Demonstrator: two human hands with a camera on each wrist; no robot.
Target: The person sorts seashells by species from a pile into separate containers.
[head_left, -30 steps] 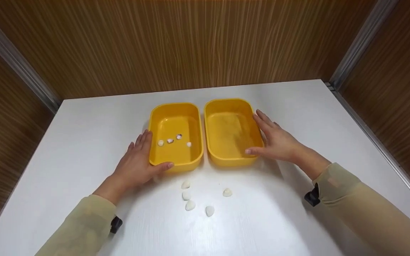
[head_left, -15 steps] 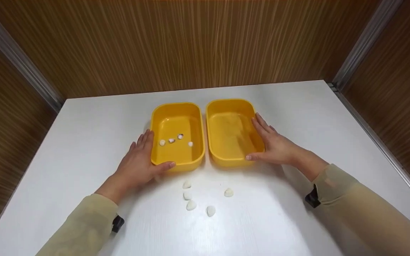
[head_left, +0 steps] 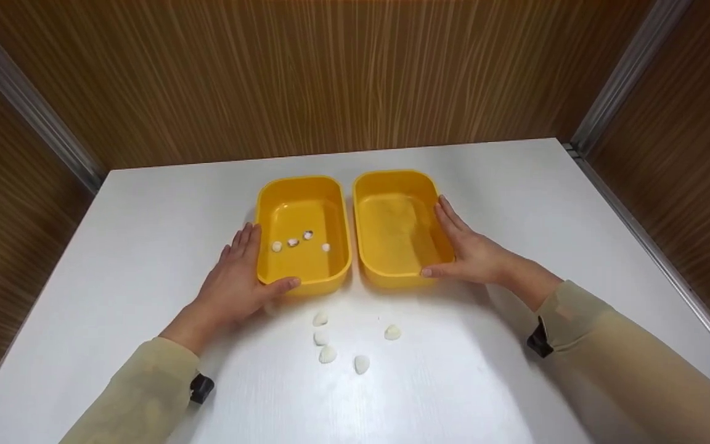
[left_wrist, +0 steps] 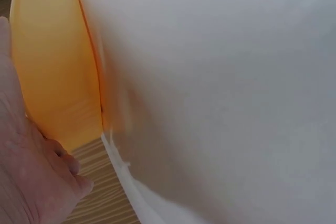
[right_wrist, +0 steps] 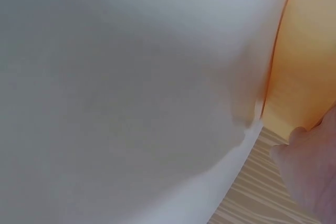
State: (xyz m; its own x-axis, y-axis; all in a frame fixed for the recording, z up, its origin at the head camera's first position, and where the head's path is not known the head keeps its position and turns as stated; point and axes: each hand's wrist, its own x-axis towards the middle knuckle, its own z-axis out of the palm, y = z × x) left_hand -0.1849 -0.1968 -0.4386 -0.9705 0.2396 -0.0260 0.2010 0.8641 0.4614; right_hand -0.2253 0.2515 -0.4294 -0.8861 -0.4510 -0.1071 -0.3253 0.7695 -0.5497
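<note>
Two yellow rectangular bins stand side by side on the white table, a narrow gap between them. Inside the left bin (head_left: 306,271) lie several small shells (head_left: 293,242), some with dark markings. The right bin (head_left: 395,228) shows a bare floor. My left hand (head_left: 235,283) rests against the left bin's outer side, fingers straight along the wall and thumb across the near rim. Likewise, my right hand (head_left: 475,253) lies along the right bin's outer side, its thumb at the near corner. Both wrist views show a hand beside a yellow wall.
Several white shells (head_left: 327,354) lie loose on the table (head_left: 429,394) in front of the bins, one of them, a lone shell (head_left: 392,332), farther right. A wood-grain panel (head_left: 330,80) rises behind the table, with similar panels at both sides.
My right hand has shifted slightly toward me along its bin, its thumb dropping from over the inside to the near rim. The left hand, bins and shells keep their places.
</note>
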